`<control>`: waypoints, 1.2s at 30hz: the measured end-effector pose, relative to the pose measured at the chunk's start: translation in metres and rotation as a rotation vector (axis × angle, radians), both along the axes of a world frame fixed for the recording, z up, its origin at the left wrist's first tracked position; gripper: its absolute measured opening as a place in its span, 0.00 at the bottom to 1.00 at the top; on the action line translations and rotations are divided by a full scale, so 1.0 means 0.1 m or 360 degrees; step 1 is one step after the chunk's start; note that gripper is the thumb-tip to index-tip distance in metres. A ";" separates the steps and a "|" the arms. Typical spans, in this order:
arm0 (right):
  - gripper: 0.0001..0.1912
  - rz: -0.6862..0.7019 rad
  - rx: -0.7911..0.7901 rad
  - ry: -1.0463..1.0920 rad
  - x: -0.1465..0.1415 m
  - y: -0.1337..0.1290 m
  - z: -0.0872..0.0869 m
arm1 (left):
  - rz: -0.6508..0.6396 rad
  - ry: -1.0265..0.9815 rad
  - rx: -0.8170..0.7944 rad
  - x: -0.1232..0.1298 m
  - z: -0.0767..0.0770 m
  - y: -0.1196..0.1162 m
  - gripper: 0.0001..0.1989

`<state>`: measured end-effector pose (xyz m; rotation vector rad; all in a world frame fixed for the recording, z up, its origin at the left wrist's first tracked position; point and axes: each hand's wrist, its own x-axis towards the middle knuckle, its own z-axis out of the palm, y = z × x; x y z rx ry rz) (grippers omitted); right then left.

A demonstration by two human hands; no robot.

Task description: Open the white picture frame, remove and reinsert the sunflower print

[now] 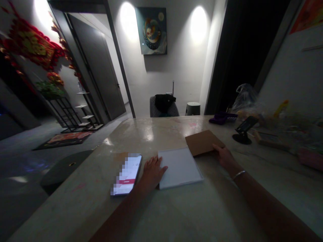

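White flat panel [180,168] lies on polished stone counter [176,215], far edge meeting brown cardboard packet [203,143]; your left hand [153,173] rests open on its left edge, not clamped; your right hand [222,156] touches the packet, grip unclear; smartphone [126,174] lies just left.

Right, I'm looking at a flat white rectangular board [179,168] lying on the pale stone counter [161,134], and a thin brown cardboard mailer [203,143] lying flat just beyond it, angled, touching the board's far right corner.
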<state>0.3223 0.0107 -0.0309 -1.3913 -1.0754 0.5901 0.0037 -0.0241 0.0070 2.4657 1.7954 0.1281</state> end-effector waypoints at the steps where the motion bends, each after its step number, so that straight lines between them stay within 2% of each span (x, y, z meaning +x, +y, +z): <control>1: 0.18 0.0004 0.0002 0.0045 -0.04 0.00 0.02 | -0.0001 -0.0013 0.0001 0.00 0.00 0.00 0.27; 6: 0.19 -0.0193 0.0087 0.0102 -0.23 -0.15 0.27 | -0.0023 -0.0046 0.0036 -0.01 0.00 0.00 0.26; 7: 0.19 -0.0292 0.0120 -0.0039 -0.27 -0.20 0.34 | -0.0027 -0.0047 0.0040 -0.01 0.00 0.00 0.26; 9: 0.18 -0.0313 0.0116 -0.0420 -0.38 -0.31 0.45 | -0.0027 -0.0043 0.0038 -0.01 0.00 0.00 0.26; 12: 0.16 -0.0064 0.0187 -0.0883 -0.55 -0.45 0.54 | -0.0028 -0.0043 0.0043 0.01 0.02 0.00 0.26; 15: 0.16 0.0368 0.0333 -0.1258 -0.69 -0.53 0.55 | -0.0043 -0.0058 0.0073 0.03 0.04 0.00 0.25; 20: 0.19 0.0899 0.0332 -0.1530 -0.80 -0.57 0.52 | -0.0051 -0.0059 0.0124 0.04 0.03 0.02 0.24; 24: 0.18 0.1114 0.0271 -0.1598 -0.87 -0.58 0.51 | -0.0019 -0.0070 0.0125 0.03 0.01 0.04 0.23; 27: 0.16 0.0996 0.0247 -0.1568 -0.86 -0.56 0.48 | -0.0021 -0.0089 0.0097 0.03 0.00 0.04 0.23; 32: 0.18 0.0398 0.0096 -0.1321 -0.68 -0.41 0.36 | -0.0003 -0.0119 0.0104 0.02 -0.03 0.04 0.24; 33: 0.19 0.0341 0.0010 -0.1229 -0.64 -0.38 0.33 | -0.0001 -0.0136 0.0133 0.01 -0.02 0.04 0.24; 36: 0.22 0.0368 -0.0226 -0.1018 -0.57 -0.33 0.27 | 0.0052 -0.0211 0.0271 -0.01 0.03 0.03 0.23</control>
